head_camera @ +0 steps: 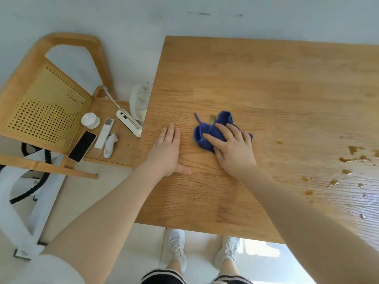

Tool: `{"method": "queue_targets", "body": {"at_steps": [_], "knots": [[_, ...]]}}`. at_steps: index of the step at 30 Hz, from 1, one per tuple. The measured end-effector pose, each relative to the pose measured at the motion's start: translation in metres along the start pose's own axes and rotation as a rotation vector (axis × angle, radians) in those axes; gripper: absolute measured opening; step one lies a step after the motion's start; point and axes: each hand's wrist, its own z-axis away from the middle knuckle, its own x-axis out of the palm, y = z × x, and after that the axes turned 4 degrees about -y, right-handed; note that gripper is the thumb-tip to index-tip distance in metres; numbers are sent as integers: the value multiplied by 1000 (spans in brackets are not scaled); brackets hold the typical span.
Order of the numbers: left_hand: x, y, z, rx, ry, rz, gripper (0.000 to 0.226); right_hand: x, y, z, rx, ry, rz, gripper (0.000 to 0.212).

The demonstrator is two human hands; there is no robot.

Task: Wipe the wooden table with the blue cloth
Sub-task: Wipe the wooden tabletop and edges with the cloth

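The blue cloth point(213, 130) lies crumpled on the wooden table point(266, 83), near its left side. My right hand point(231, 146) presses down on the cloth with fingers spread, covering its near right part. My left hand point(168, 152) rests flat and empty on the tabletop, a little left of the cloth, fingers together and thumb out. A small brownish smear point(212, 119) shows just beyond the cloth. Brown spill spots point(352, 154) dot the table at the right.
A wooden chair point(47, 111) with a cane back stands left of the table. On its seat lie a phone point(82, 146), a remote point(104, 133), a small white lidded cup point(90, 120) and a white device point(129, 121). My white shoes point(177, 247) are below the near edge.
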Motion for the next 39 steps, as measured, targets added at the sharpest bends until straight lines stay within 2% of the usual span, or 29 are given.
{"method": "queue_targets", "body": {"at_steps": [5, 8, 10, 12, 17, 20, 22, 25, 27, 31, 36, 39], "knots": [[-7, 12, 2, -65, -30, 13, 131, -1, 16, 27, -250, -118, 18, 44], [-10, 26, 0, -48, 18, -35, 127, -10, 38, 0, -123, -74, -21, 43], [-10, 38, -2, 17, 52, -39, 123, -16, 55, -21, 28, -67, -17, 41], [-10, 51, -3, 96, 86, -12, 119, -19, 65, -29, 100, -47, -24, 41], [-6, 77, -6, 106, 82, 16, 124, -7, 59, 25, -5, 31, -20, 40], [-2, 85, -8, 75, 33, -16, 127, -5, 65, 63, -160, -39, 8, 43], [-1, 89, -9, 56, 29, -61, 127, -9, 76, 54, -212, -45, 13, 42], [0, 95, -11, 15, 28, -51, 127, -18, 90, 11, -76, -3, -16, 41], [4, 100, -11, -15, 34, -54, 130, -22, 98, -17, 6, -32, -12, 39], [8, 106, -10, -50, 48, -47, 130, -21, 99, -16, 28, -19, -3, 40], [6, 109, -9, -72, 34, -9, 131, -12, 99, 60, -111, -2, -25, 42], [5, 108, -10, -73, 29, -6, 131, -16, 111, 56, -186, -35, -23, 43]]}}
